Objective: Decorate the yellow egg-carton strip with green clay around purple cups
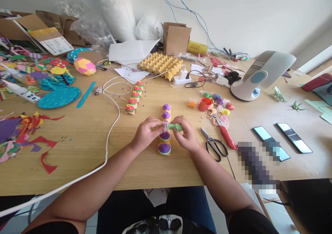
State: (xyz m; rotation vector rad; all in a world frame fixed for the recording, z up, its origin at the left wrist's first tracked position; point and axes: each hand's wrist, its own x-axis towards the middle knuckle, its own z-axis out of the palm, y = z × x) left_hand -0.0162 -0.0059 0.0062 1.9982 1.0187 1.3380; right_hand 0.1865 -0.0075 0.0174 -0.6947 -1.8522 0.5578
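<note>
Green clay (175,127) held over a purple-topped egg-carton strip (164,149)
The left grip (147,134) pinches clear plastic (166,125) at the clay's end; the right grip (186,135) is closed around the clay itself. Black-handled scissors (217,146) lie on the tabletop (140,173) near the right grip.

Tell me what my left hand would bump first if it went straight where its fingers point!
Probably the small light-green lump with clear plastic at its end, then your right hand, which holds it. Depth is hard to judge from one view.
</note>
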